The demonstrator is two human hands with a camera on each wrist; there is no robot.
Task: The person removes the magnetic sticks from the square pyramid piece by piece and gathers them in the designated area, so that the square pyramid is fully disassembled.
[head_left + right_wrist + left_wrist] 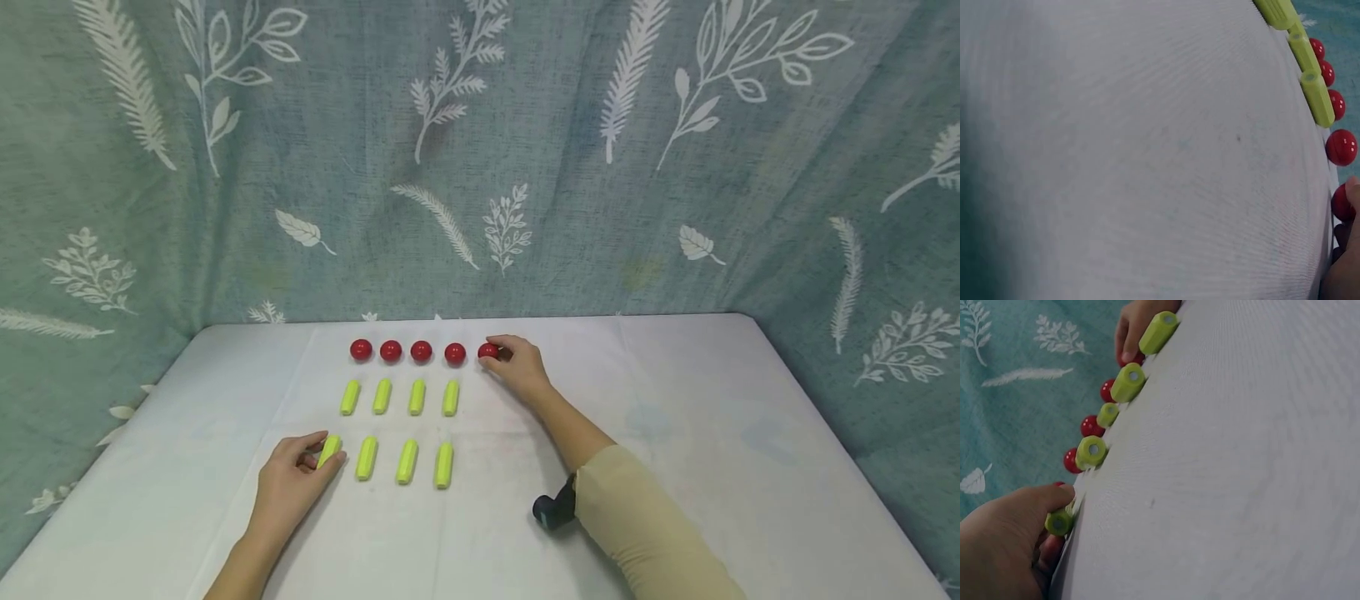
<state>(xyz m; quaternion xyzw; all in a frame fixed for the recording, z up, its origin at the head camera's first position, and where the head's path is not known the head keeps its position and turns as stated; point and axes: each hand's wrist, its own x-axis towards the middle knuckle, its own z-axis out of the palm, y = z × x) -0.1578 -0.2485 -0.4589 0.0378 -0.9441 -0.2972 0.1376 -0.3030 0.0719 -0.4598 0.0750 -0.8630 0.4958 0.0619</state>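
Observation:
Red glossy balls form a row at the back of the table. My right hand [517, 367] pinches the rightmost red ball [487, 351] between thumb and fingers; that ball [1342, 204] is partly hidden by the hand in the right wrist view. Nearer to me lie two rows of short yellow-green hexagonal sticks. My left hand [294, 477] grips the leftmost stick [328, 450] of the front row, thumb on one side and fingers on the other. In the left wrist view the grey-centred end of this stick [1059, 522] shows below the thumb.
Several other red balls [421, 351] stand left of the held one. A back-row stick [450, 398] and a front-row stick [443, 466] mark the right ends of their rows. White cloth covers the table [675, 417]. A green leaf-patterned curtain [555, 183] hangs behind it.

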